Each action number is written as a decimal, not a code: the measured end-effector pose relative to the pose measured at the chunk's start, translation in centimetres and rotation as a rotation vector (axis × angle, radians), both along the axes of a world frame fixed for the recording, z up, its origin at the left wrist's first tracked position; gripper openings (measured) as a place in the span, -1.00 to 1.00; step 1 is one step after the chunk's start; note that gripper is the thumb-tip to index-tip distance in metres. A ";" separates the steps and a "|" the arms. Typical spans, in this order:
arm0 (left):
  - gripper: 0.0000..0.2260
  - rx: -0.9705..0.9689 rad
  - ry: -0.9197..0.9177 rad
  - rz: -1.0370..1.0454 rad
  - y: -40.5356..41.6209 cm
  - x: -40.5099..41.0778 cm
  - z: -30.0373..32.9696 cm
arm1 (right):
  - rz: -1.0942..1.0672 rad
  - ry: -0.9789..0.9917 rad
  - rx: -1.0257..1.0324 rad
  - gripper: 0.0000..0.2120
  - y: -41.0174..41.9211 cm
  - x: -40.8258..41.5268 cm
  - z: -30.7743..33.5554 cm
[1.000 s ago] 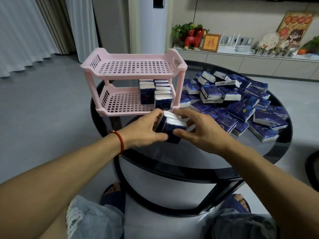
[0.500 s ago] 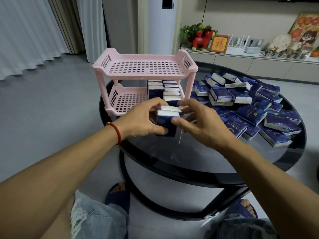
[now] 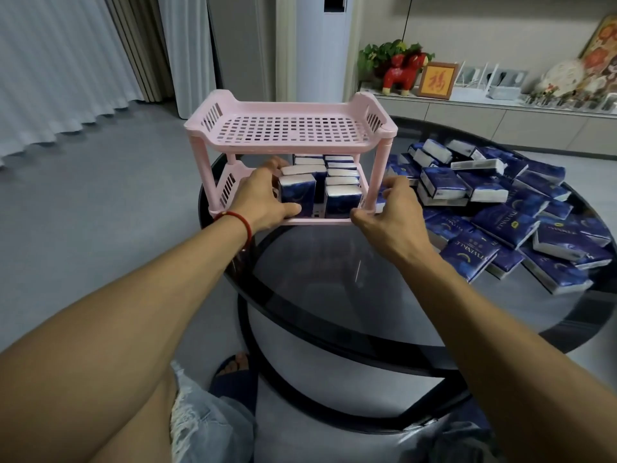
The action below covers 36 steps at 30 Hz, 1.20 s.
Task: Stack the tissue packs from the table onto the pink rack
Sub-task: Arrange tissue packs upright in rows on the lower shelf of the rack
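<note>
Glass table, pink rack, grey floor

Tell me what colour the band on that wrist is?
Red: the thin band on the left wrist, clearest in the head view.

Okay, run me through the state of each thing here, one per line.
Pink rack: upright, top shelf bare, lower shelf partly filled.
Front tissue pack: standing on lower shelf, left hand gripping it.
Right hand: fingers on rack's front right corner, holding no pack.
Loose packs: heaped on the glass table.
</note>
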<state>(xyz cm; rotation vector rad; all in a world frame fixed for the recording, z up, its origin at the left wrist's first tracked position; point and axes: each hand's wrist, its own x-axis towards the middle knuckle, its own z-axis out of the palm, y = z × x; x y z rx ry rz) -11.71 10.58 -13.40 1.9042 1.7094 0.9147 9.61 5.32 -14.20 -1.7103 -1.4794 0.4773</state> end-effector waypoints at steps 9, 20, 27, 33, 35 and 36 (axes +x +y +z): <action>-0.32 -0.066 0.064 -0.027 1.8 1.7 -1.0 | 0.078 0.255 -0.132 -0.44 1.7 0.1 0.2; -0.41 -0.193 -0.027 -0.198 4.4 1.6 -1.2 | 0.219 0.572 -0.231 -0.57 2.0 1.1 0.5; -0.33 -0.201 -0.031 -0.314 4.8 1.2 -1.5 | 0.229 0.583 -0.262 -0.53 2.1 1.4 0.6; -0.28 -0.265 -0.113 -0.323 4.8 0.4 -1.5 | 0.263 0.606 -0.235 -0.50 2.1 1.4 0.6; -0.20 -0.291 -0.128 -0.327 4.9 0.3 -1.4 | 0.280 0.622 -0.212 -0.49 2.5 1.4 0.9; -0.17 -0.304 -0.142 -0.336 5.0 0.3 -1.3 | 0.303 0.640 -0.201 -0.49 2.8 1.3 1.0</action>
